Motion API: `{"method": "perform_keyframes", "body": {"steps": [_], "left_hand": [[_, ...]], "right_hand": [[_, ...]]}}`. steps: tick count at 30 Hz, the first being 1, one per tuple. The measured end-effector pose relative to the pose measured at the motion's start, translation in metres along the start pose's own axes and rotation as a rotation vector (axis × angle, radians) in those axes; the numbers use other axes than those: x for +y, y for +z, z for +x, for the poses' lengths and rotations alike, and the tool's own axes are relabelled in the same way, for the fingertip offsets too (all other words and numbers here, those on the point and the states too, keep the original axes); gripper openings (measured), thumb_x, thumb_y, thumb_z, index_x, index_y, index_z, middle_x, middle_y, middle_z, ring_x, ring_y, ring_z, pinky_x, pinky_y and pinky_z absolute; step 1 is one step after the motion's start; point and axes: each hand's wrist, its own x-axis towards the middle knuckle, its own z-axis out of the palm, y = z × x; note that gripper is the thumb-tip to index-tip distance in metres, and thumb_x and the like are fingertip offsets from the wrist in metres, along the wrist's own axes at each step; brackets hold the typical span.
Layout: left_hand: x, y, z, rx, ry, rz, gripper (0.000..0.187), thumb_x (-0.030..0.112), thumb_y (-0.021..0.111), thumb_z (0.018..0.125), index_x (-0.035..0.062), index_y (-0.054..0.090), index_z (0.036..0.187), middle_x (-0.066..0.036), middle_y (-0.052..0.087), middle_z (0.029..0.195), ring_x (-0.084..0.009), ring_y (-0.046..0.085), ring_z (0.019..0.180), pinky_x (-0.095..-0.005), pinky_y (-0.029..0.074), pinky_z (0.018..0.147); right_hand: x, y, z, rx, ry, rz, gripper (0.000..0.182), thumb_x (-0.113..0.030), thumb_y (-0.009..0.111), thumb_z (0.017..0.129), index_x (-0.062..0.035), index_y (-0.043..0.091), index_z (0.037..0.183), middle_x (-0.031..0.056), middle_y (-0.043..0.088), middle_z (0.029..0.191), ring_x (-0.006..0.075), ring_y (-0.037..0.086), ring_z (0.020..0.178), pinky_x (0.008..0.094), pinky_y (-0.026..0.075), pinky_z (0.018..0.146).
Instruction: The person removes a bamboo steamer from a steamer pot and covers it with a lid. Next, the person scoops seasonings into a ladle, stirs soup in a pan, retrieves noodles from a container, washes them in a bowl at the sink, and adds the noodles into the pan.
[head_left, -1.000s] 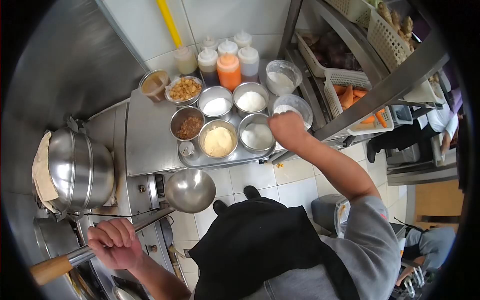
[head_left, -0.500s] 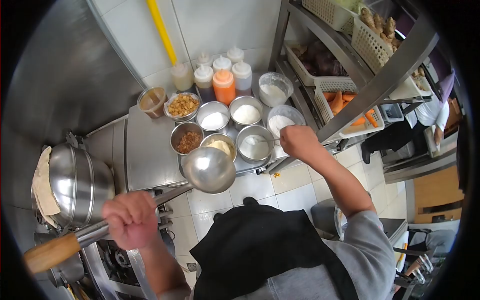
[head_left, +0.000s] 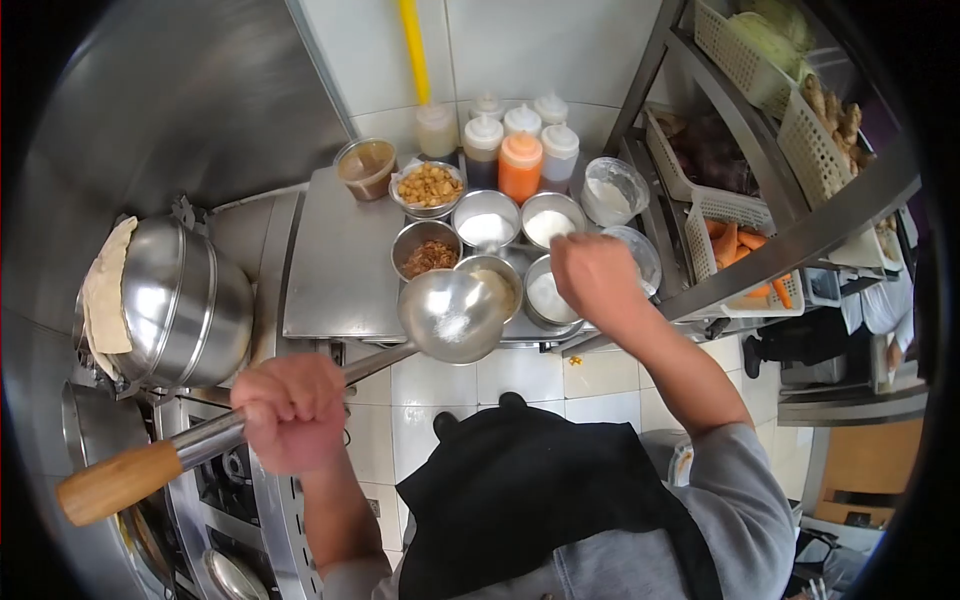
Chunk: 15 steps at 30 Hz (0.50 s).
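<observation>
My left hand (head_left: 290, 412) is closed round the metal shaft of a large ladle (head_left: 440, 300) with a wooden handle end. The ladle's bowl faces up in front of the counter, a bright white patch inside it. My right hand (head_left: 600, 282) is a closed fist over a metal bowl of white powder (head_left: 548, 300); the thin spoon it held half a second ago is hidden beneath it. Close by stand two more bowls of white powder (head_left: 486, 229) (head_left: 549, 226), a bowl of brown bits (head_left: 429, 256) and a pale yellowish bowl (head_left: 497, 284) partly behind the ladle.
Several squeeze bottles (head_left: 521, 168) line the wall behind a bowl of golden cubes (head_left: 428, 187) and a tub of brown sauce (head_left: 366, 170). A metal rack (head_left: 780, 240) with vegetable baskets stands right. A big steel pot (head_left: 190, 300) and stove (head_left: 225, 480) are left. Another person (head_left: 800, 325) stands far right.
My right hand has moved left over the bowls, and the spoon handle no longer shows. The ladle has shifted slightly up and right in view. The camera view has swung left.
</observation>
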Motion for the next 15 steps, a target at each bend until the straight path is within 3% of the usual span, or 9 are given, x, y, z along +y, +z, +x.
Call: {"method": "perform_keyframes", "body": {"steps": [3,4,8,10,15], "left_hand": [[0.021,-0.008,-0.005,0.021,0.028,0.129,0.034,0.029,0.037,0.102,0.0112,0.037,0.073,-0.002,0.039,0.061,-0.0107,0.035,0.046,-0.0267,0.036,0.046],[0.025,-0.009,-0.007,0.022,0.036,0.133,0.034,0.029,0.037,0.102,0.0112,0.037,0.073,-0.002,0.039,0.061,-0.0107,0.035,0.046,-0.0267,0.036,0.046],[0.037,-0.014,-0.014,0.097,0.066,0.145,0.034,0.028,0.040,0.102,0.0095,0.037,0.073,-0.003,0.040,0.061,-0.0117,0.036,0.047,-0.0281,0.034,0.046],[0.040,-0.016,-0.016,0.129,0.070,0.124,0.034,0.027,0.045,0.100,0.0080,0.038,0.073,-0.004,0.040,0.060,-0.0126,0.036,0.047,-0.0290,0.033,0.047],[0.036,-0.020,-0.009,0.136,0.094,0.118,0.034,0.026,0.045,0.100,0.0081,0.038,0.072,-0.003,0.040,0.059,-0.0125,0.036,0.047,-0.0285,0.031,0.046]], "right_hand": [[0.012,0.047,0.042,-0.145,0.026,-0.068,0.005,-0.008,0.062,0.072,-0.0053,0.064,0.076,0.0118,0.066,0.073,0.0275,0.067,0.067,0.0382,0.052,0.058],[0.015,0.063,0.054,-0.255,0.051,-0.125,0.009,-0.008,0.063,0.072,-0.0050,0.067,0.079,0.0127,0.068,0.076,0.0273,0.068,0.069,0.0376,0.054,0.060],[0.022,0.116,0.075,-0.357,-0.008,-0.117,0.014,-0.010,0.063,0.073,-0.0043,0.070,0.084,0.0150,0.071,0.084,0.0272,0.070,0.076,0.0381,0.056,0.064],[0.016,0.119,0.076,-0.416,0.119,0.009,0.013,-0.011,0.060,0.075,-0.0017,0.069,0.079,0.0193,0.068,0.078,0.0346,0.068,0.072,0.0445,0.054,0.066],[0.025,0.104,0.070,-0.397,0.296,0.159,0.015,-0.014,0.061,0.075,-0.0013,0.069,0.079,0.0215,0.068,0.082,0.0371,0.068,0.078,0.0460,0.054,0.071]]}}
